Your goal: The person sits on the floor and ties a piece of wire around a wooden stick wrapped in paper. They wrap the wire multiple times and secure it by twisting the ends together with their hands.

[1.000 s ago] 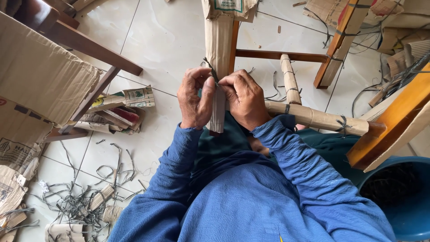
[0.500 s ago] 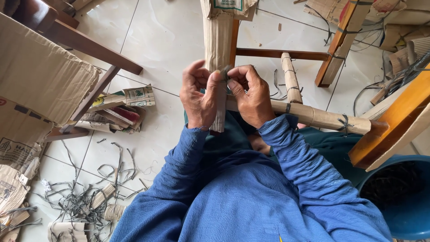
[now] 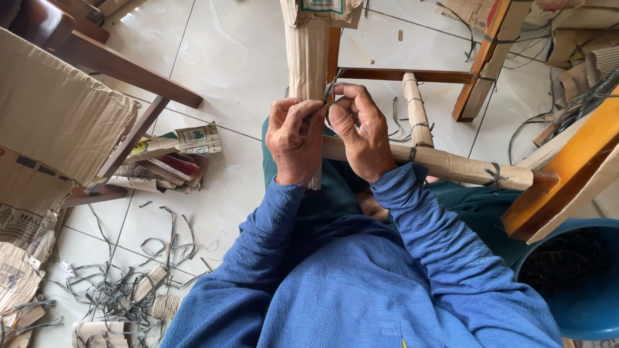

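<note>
A person in a blue long-sleeved top is sitting over a wooden furniture frame whose legs are being wrapped in cardboard, and everything here is placed relative to the cardboard-wrapped leg (image 3: 308,58) standing up the middle of the view. Far to the left of that leg, a large sheet of corrugated cardboard (image 3: 51,122) is lying over dark wooden rails, and below it a litter of grey strap offcuts (image 3: 122,283) is spreading across the white tiled floor (image 3: 225,58). Just left of the leg, a small stack of folded printed cartons (image 3: 171,161) is resting on the tiles. At the leg itself, the left hand (image 3: 295,142) is closing narrowly, fingers curled and pinching a thin grey strap (image 3: 330,87) against the wrapping, probably to keep the cardboard tight. The right hand (image 3: 361,132) is touching the leg's right side, thumb and fingers pinched on the same strap, apparently pulling it taut. The leg's long axis is running from the person's lap away toward the top of the view, its far end pointing away. Crossing behind the right hand, a wrapped crossbar (image 3: 445,166) is running rightward, tied with strap. Far right, a blue tub (image 3: 548,303) is holding more dark strapping.
</note>
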